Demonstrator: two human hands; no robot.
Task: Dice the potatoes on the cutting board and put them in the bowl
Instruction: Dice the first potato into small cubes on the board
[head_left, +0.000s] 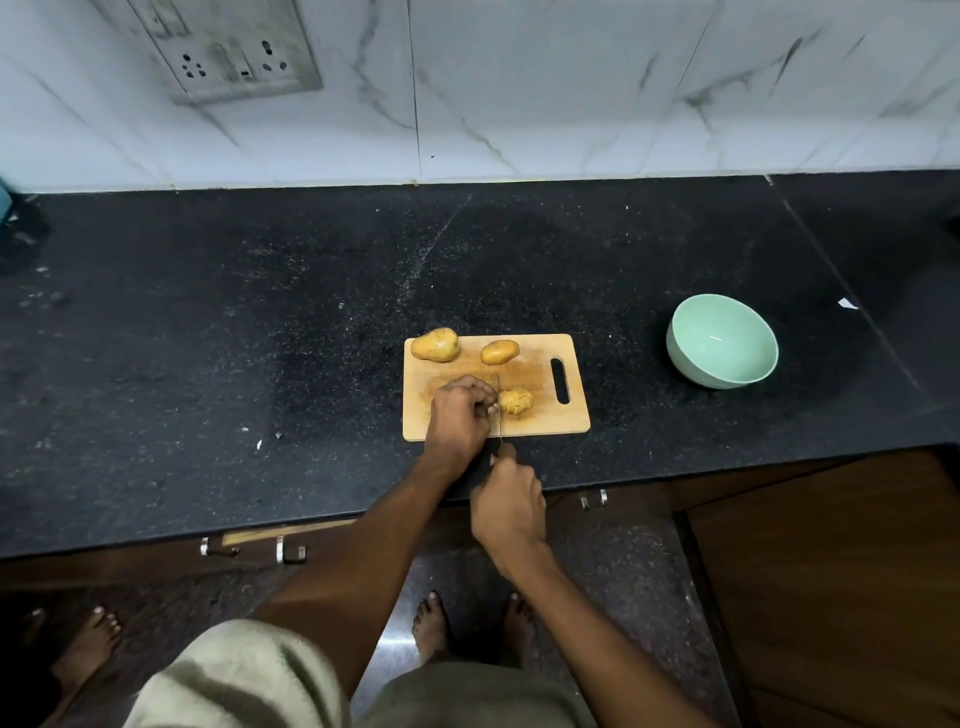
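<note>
So far only one potato (516, 402) is part-sliced under the left hand (460, 415), fingers curled on it, while the right hand (506, 501) grips the knife (499, 410); two potatoes (435, 344) stay whole, and the bowl (722, 340) far right is empty.

I see dim light; the wall (519, 88) behind the surface (260, 338) is brightest, edges bowed, floor dark.

On the cutting board (524, 421), the left hand (460, 415) steadies a part-cut potato (517, 402) while the right hand (509, 501) grips a knife (499, 415) across it. Two whole potatoes (435, 345) lie at the board's far edge; a green bowl (722, 340) sits well apart on the dark table (208, 338)
</note>
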